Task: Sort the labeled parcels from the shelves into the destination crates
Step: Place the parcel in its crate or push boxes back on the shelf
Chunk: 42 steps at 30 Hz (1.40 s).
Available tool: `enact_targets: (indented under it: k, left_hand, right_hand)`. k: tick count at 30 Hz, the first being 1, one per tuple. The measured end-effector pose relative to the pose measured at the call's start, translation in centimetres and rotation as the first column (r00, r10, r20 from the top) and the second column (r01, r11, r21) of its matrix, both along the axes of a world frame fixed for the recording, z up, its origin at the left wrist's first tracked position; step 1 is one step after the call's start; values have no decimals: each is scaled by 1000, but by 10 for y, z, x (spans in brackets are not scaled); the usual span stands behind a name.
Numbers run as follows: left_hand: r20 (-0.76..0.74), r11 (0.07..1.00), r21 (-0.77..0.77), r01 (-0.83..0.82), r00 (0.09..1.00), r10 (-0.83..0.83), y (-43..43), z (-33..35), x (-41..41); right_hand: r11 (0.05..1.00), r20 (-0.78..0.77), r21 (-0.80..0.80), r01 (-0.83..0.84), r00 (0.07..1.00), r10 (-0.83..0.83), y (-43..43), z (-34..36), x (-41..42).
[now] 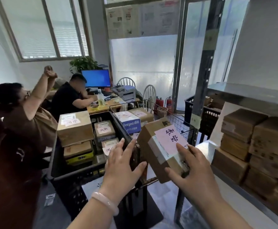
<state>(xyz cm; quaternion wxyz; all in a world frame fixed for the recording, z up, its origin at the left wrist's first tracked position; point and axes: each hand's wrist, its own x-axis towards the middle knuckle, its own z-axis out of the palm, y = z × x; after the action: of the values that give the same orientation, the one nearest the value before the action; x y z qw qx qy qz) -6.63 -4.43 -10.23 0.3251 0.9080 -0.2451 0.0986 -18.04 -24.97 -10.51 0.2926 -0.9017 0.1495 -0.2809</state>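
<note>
A brown cardboard parcel (161, 146) with a pink handwritten label hangs tilted over the near corner of a wire basket (176, 116). My right hand (196, 172) grips its near end, thumb on the label. My left hand (120, 164) is beside the parcel's left side with fingers straight, thumb close to the box; I cannot tell if it touches. A black crate (78, 172) to the left holds several labeled parcels (75, 128). The wire basket holds a blue box (128, 121) and a brown one.
A metal shelf (250, 96) on the right carries stacked cardboard boxes (257, 146). Another black crate (206, 116) stands behind the shelf post. Two people (27, 116) sit at a desk on the left. Fire extinguishers (159, 102) stand by the glass door.
</note>
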Motion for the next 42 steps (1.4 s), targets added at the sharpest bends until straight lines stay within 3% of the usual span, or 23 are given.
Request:
enact_targets:
  k: [8, 16, 23, 31, 38, 42]
  left_hand:
    - [-28, 996, 51, -66, 997, 68, 3, -14, 70]
    - [-16, 980, 126, -153, 988, 156, -18, -11, 140]
    - [-41, 964, 239, -121, 990, 134, -69, -13, 190]
    - [-33, 952, 278, -130, 989, 145, -120, -26, 243]
    - [-54, 946, 299, -129, 987, 152, -138, -39, 273]
    - [-83, 954, 283, -98, 988, 127, -151, -44, 280]
  right_hand:
    - [999, 62, 10, -32, 998, 31, -9, 9, 90]
    - [999, 7, 8, -46, 999, 46, -49, 14, 207]
    - [995, -256, -21, 94, 962, -96, -141, -4, 300]
    - [995, -584, -98, 21, 808, -75, -185, -41, 390]
    - [997, -683, -68, 31, 727, -69, -193, -70, 426]
    - [989, -706, -150, -3, 700, -105, -197, -76, 429]
